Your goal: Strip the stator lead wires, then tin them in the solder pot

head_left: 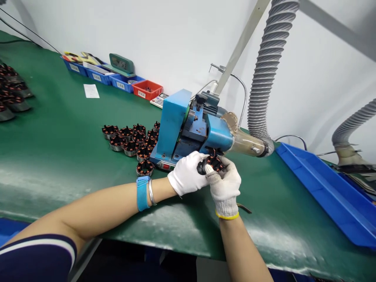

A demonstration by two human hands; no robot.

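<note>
- White-gloved, my left hand (188, 174) and right hand (225, 183) both grasp one copper-wound ring (216, 163), held between them.
- Just beyond my hands stands a blue machine (173, 123).
- More wound rings (131, 150) cluster left of my left hand, beside the machine.
- Right of both hands: a blue tray (326, 194).

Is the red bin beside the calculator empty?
Not empty: a few small dark parts show inside the red bin, below its rim. They are too small to identify.
</note>
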